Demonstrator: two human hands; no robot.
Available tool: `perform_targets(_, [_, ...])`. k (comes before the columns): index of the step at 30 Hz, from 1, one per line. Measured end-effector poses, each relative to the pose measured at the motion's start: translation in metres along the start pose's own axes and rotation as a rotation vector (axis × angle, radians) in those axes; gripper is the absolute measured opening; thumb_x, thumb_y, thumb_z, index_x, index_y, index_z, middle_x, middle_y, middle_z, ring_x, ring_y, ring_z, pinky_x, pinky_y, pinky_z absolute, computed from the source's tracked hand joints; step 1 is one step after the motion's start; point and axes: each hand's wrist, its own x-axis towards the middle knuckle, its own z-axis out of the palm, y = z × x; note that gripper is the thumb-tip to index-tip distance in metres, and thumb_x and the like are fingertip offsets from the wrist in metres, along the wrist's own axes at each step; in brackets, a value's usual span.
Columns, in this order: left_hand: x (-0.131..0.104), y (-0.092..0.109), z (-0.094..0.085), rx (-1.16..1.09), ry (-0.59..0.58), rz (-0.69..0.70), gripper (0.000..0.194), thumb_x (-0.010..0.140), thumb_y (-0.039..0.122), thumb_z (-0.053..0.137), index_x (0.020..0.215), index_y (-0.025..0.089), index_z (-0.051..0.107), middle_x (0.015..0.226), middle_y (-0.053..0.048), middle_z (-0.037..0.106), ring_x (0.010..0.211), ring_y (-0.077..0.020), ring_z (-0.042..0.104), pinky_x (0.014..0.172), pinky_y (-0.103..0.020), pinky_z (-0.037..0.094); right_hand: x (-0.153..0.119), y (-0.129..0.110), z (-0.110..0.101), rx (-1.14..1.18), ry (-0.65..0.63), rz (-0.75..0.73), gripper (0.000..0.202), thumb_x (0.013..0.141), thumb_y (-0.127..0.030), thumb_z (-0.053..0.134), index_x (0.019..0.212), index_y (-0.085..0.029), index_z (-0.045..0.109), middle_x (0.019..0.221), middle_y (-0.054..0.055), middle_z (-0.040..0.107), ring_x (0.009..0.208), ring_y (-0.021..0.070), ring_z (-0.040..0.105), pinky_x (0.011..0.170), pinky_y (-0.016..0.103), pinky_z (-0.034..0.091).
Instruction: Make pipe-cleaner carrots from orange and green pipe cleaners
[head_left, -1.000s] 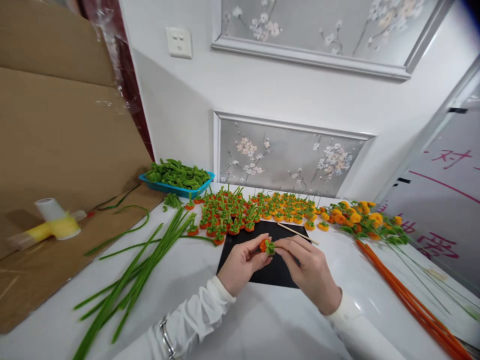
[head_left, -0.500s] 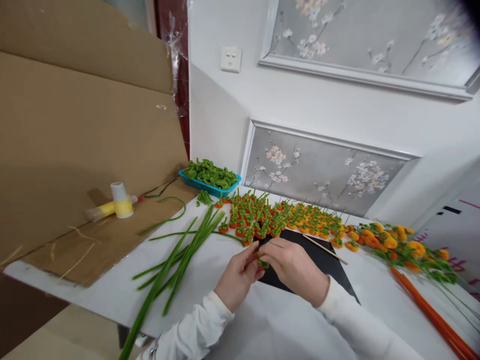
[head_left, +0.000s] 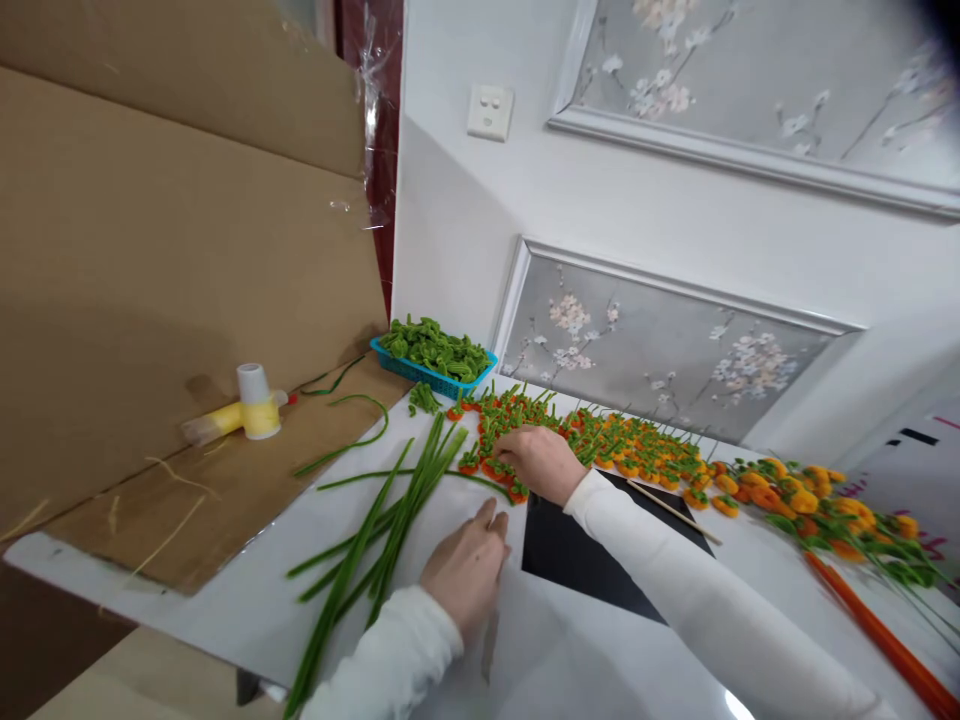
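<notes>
My right hand point(head_left: 541, 460) is over the front left part of the rows of small orange pieces with green tops point(head_left: 615, 440), its fingers closed; what they pinch, if anything, is hidden. My left hand point(head_left: 469, 565) hovers at the white table point(head_left: 555, 640) beside long green fuzzy stems point(head_left: 405, 510), fingers bent and partly apart, with nothing visible in them. A black mat point(head_left: 585, 550) lies under my right forearm, with a thin wooden stick point(head_left: 671, 510) across its far edge.
A blue basket point(head_left: 480, 378) of green pieces stands at the back. On cardboard point(head_left: 172, 500) at left are a white and yellow spool point(head_left: 259, 405) and a glue bottle point(head_left: 217, 425). Orange flowers point(head_left: 802, 500) and orange stems point(head_left: 885, 630) lie at right.
My hands have parted. The right one has moved forward from the mat to the orange and green pieces; the left is lower, without the small piece held between both before. The view has shifted slightly.
</notes>
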Motion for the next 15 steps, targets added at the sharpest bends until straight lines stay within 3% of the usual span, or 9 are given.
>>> perform_targets(2, [0.023, -0.004, -0.007, 0.17, -0.035, 0.046, 0.037, 0.081, 0.007, 0.041, 0.112, 0.006, 0.059, 0.127, -0.021, 0.052, 0.115, -0.0277, 0.052, 0.096, -0.038, 0.042, 0.004, 0.001, 0.001, -0.002, 0.016, -0.018, 0.019, 0.085, -0.018, 0.05, 0.088, -0.023, 0.068, 0.087, 0.004, 0.068, 0.09, 0.0167, 0.059, 0.074, 0.024, 0.037])
perform_targets(6, [0.05, -0.014, -0.01, 0.305, -0.049, -0.011, 0.041, 0.082, 0.009, 0.041, 0.121, 0.003, 0.052, 0.124, -0.025, 0.052, 0.11, -0.0311, 0.054, 0.088, -0.042, 0.045, 0.01, 0.003, 0.001, 0.003, 0.042, -0.036, 0.018, 0.084, -0.019, 0.05, 0.084, -0.022, 0.068, 0.084, 0.005, 0.068, 0.088, 0.0181, 0.057, 0.072, 0.027, 0.035])
perform_targets(9, [0.047, -0.019, -0.011, 0.342, -0.078, 0.037, 0.037, 0.084, 0.012, 0.041, 0.116, 0.003, 0.057, 0.119, -0.023, 0.057, 0.109, -0.0313, 0.054, 0.09, -0.044, 0.042, 0.012, 0.002, 0.002, 0.022, 0.054, -0.047, 0.015, 0.084, -0.021, 0.052, 0.083, -0.022, 0.068, 0.084, 0.004, 0.068, 0.087, 0.0186, 0.057, 0.072, 0.028, 0.034])
perform_targets(15, [0.019, -0.025, -0.022, 0.414, -0.063, 0.061, 0.031, 0.088, 0.015, 0.037, 0.101, 0.011, 0.065, 0.111, -0.015, 0.062, 0.095, -0.0265, 0.058, 0.085, -0.04, 0.044, 0.011, -0.007, 0.014, 0.053, 0.064, -0.09, 0.013, 0.08, -0.016, 0.055, 0.077, -0.02, 0.067, 0.082, 0.005, 0.067, 0.086, 0.019, 0.054, 0.074, 0.031, 0.031])
